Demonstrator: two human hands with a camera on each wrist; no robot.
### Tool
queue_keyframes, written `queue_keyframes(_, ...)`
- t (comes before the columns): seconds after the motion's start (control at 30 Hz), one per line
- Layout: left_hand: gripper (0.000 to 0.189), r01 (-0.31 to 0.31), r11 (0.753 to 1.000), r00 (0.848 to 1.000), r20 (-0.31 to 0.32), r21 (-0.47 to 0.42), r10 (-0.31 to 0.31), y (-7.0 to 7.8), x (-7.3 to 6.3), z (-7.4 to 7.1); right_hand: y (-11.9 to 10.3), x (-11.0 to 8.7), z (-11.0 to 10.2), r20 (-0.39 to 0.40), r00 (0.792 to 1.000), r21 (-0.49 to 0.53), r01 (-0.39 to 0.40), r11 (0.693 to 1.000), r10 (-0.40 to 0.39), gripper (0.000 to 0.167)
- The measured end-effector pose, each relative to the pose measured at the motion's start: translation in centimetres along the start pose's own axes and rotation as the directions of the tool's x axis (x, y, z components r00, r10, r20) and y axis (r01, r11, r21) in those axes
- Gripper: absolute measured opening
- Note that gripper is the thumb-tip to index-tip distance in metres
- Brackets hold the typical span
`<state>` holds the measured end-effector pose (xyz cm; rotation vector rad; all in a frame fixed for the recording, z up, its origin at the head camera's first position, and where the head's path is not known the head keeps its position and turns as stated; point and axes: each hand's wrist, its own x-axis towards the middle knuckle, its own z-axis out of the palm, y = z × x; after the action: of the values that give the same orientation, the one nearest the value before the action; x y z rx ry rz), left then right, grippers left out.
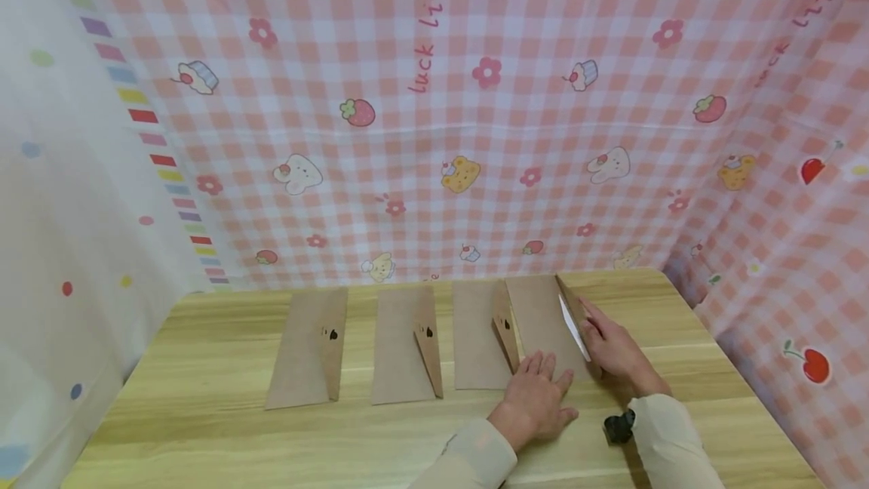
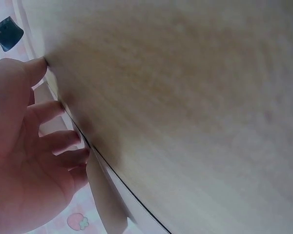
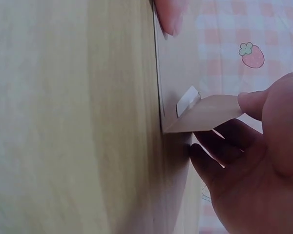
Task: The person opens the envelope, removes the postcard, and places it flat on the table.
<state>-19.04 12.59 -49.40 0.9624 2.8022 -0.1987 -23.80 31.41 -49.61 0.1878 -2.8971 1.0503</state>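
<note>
Four flat brown kraft-paper folders lie in a row. My right hand (image 1: 614,349) pinches the raised flap (image 3: 217,109) of the rightmost folder (image 1: 539,315), with the thumb on one side and fingers behind. A white piece (image 1: 573,329) shows inside the fold. My left hand (image 1: 539,398) rests with fingers spread over the near end of that folder, close to the right edge of the third folder (image 1: 475,338). In the left wrist view its fingertips (image 2: 53,109) meet the paper at the table's surface.
To the left lie a second folder (image 1: 400,353) and a first one (image 1: 305,353), their flaps partly raised with small black prints. All are on a wood-grain table (image 1: 204,436). A pink checked cloth (image 1: 407,134) hangs behind. A black device (image 1: 618,427) sits at the right sleeve.
</note>
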Motion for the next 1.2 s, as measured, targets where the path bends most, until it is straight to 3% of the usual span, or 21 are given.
queue_keyframes(0.33, 0.062, 0.000, 1.000, 1.000, -0.003, 0.025, 0.000, 0.0, -0.2, -0.1, 0.5, 0.2, -0.3, -0.105, 0.991, -0.030, 0.079, 0.996, -0.082, 0.053)
queue_keyframes(0.87, 0.062, 0.013, 0.999, 1.000, -0.004, 0.047, -0.013, 0.1, -0.1, 0.1, 1.3, 0.7, -0.5, -0.135, 0.988, -0.076, 0.063, 0.995, -0.073, 0.057)
queue_keyframes(1.0, 0.062, 0.015, 0.999, 1.000, -0.007, 0.040, -0.015, 0.1, -0.2, 0.1, 1.7, 0.8, -0.4, -0.167, 0.981, -0.093, 0.089, 0.992, -0.104, 0.055)
queue_keyframes(1.2, 0.062, 0.015, 0.999, 1.000, -0.012, 0.039, -0.015, 0.1, -0.3, -0.1, 1.9, 0.9, -0.2, -0.186, 0.979, -0.109, 0.062, 0.992, -0.082, 0.049)
